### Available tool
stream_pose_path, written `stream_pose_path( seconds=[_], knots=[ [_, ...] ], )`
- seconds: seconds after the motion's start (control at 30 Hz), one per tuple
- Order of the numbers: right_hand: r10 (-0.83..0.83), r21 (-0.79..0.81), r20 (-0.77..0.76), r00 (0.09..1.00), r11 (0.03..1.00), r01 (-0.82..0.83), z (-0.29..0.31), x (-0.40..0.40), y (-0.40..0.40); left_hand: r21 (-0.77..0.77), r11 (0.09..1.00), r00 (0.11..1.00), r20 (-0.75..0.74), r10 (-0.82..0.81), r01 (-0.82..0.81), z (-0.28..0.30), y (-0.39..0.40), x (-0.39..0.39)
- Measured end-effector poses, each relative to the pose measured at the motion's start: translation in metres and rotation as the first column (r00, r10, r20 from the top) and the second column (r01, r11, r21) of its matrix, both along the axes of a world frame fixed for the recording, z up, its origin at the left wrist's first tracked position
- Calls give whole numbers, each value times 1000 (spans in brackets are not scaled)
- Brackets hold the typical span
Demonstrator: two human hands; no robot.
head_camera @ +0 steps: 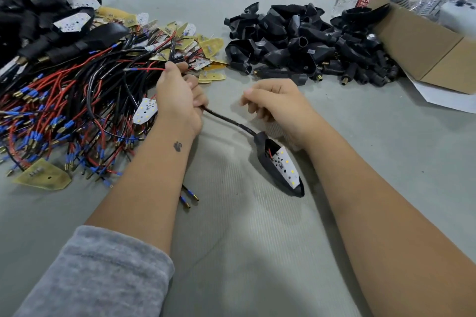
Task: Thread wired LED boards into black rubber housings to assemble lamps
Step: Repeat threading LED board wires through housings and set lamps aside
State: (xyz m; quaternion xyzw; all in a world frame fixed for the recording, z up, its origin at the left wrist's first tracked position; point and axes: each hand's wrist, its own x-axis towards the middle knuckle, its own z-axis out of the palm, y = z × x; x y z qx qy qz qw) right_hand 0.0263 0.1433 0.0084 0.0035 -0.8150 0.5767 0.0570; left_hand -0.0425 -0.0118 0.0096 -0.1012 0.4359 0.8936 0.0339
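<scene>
Here the left hand (179, 99) curls its fingers round a black wire sleeve (226, 121) leading to the rubber housing (280, 177) lying on the table (257, 252), LED board (287, 166) half tucked inside. Right hand (278, 100) fingers curl loosely; whether they hold anything is hidden.

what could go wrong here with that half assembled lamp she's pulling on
1. The left hand grips the black cable running from the housing. The LED board sits only partly inside, so a hard tug may jam it crooked or strain its red wire.
2. The right hand holds nothing, so the housing may slide instead of seating.
3. The left hand also holds wires from the wire pile, which may drag the tangle along.
</scene>
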Motion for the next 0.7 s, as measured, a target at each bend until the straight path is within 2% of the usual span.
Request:
stream_pose_path(
  seconds=[0.07,0.13,0.27,0.33,0.43,0.6,0.7],
  knots=[
    [-111,37,-60,992,993,113,-2,-3,0,-125,992,999,-46,0,-6,-1,3,2],
    [-244,172,-138,960,949,266,-6,-7,3,-225,974,991,-132,-19,-12,-3,5,4],
    [-414,375,-357,837,758,534,-10,-11,7,-446,894,968,-238,-77,-39,-10,8,5],
    [-450,524,-252,857,681,512,-11,-11,11,-577,815,961,-253,-114,-55,-13,10,4],
    [-437,639,-17,899,687,346,-15,-12,15,-673,739,943,-258,-209,-20,-16,13,7],
    [-384,615,-122,915,695,373,-12,-13,16,-687,726,919,-313,-242,-43,-14,16,12],
    [-311,522,-111,944,790,322,-12,-13,16,-672,739,926,-298,-231,-32,-14,17,13]
  ],
)
